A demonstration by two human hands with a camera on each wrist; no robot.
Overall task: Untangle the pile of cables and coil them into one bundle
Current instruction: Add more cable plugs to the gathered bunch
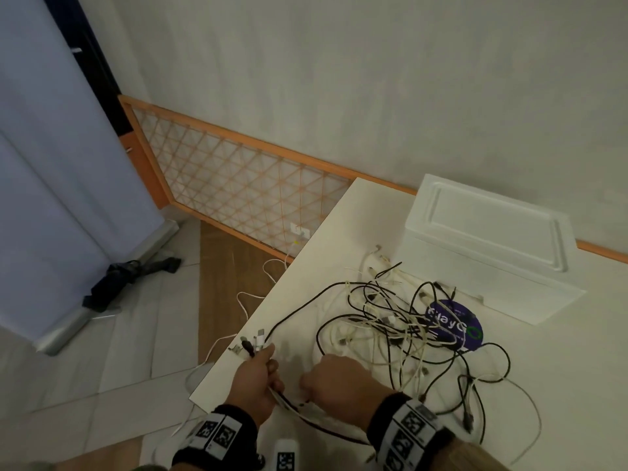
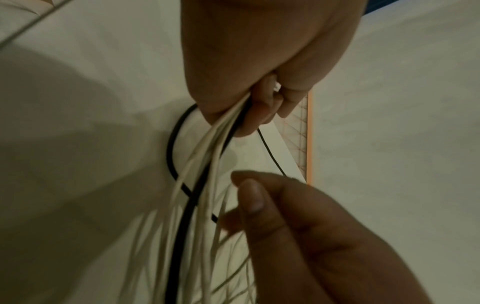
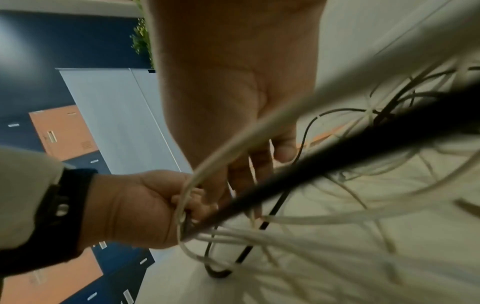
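A tangled pile of black and white cables [image 1: 390,321] lies on the white table [image 1: 339,226]. My left hand [image 1: 270,367] grips several gathered cable ends near the table's left edge, their plugs [image 1: 253,343] sticking out above the fist. In the left wrist view the left hand [image 2: 254,111] has its fingers curled round white and black strands [image 2: 207,174]. My right hand [image 1: 307,385] sits just right of it, thumb and forefinger [image 2: 239,209] pinching a white strand. The right wrist view shows the right hand's fingers [image 3: 246,170] reaching down beside the left hand [image 3: 145,205].
A white box [image 1: 486,239] stands behind the pile, with a purple disc [image 1: 472,329] partly under the cables. One white cable [image 1: 251,297] trails off the table's left edge onto the floor. A dark folded umbrella [image 1: 115,283] lies on the floor at left.
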